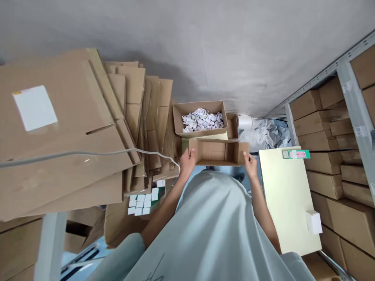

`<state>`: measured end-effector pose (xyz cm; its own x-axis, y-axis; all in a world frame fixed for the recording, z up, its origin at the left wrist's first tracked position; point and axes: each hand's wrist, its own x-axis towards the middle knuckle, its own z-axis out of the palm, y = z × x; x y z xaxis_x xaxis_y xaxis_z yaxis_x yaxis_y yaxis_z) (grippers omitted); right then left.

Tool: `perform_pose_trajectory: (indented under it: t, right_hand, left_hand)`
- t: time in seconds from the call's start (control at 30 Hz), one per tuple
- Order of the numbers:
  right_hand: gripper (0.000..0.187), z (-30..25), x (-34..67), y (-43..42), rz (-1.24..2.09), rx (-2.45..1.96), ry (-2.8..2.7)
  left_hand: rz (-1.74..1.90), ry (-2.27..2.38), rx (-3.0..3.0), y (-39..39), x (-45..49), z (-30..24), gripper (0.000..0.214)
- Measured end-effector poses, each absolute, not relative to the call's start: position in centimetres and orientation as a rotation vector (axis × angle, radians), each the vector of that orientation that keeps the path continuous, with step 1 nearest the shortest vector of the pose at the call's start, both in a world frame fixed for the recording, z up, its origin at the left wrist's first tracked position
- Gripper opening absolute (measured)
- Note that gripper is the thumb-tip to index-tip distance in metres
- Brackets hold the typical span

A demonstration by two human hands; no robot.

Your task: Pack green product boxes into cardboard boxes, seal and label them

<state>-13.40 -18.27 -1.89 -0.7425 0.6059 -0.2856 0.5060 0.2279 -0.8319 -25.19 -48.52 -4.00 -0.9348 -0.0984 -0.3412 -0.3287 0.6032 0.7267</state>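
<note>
Two bare hands, pinching: left hand (187, 162), thumb over the left end wall, and right hand (250, 166), thumb at the right end, other fingers mostly hidden. Between them, one small open-topped brown cardboard box (218, 152), oblong, no contents visible, held in front of the torso. Handling, as judged: matched light pressure at both ends should keep the rim level and the thin walls unbuckled; thumbs are best kept near the top edges. Just beyond: one larger open brown cardboard box (202, 132) containing crumpled white printed paper (202, 120). At right: one pale yellow flat rectangular board (285, 199), bearing one narrow green-and-pink packet (295, 154) and one small white carton (314, 221). At left: many upright flattened brown cardboard sheets (73, 109), crossed by one grey cable (102, 153).
</note>
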Motion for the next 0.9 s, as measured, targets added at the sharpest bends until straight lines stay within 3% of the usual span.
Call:
perform_pose_trajectory:
  t: [0.27, 0.47, 0.73, 0.9]
  right_hand:
    - [0.062, -2.8, -19.8, -18.3, 1.583, -0.945, -2.637]
    - [0.067, -2.7, -22.9, -16.3, 1.694, -0.801, -2.664]
    - [0.062, -1.9, -25.6, -16.7, 1.633, -0.622, -2.823]
    - [0.053, 1.1, -29.7, -18.2, 1.286, -0.301, -2.815]
  left_hand:
    - [1.231, 2.603, -0.484, -50.0, -27.6, -4.6, 0.041]
    - [1.206, 2.866, -0.158, -48.9, -28.4, -0.8, 0.06]
    - [0.959, 2.85, 0.167, -46.4, -33.4, -1.1, 0.052]
    - [0.867, 2.817, 0.058, -46.4, -34.0, -3.0, 0.033]
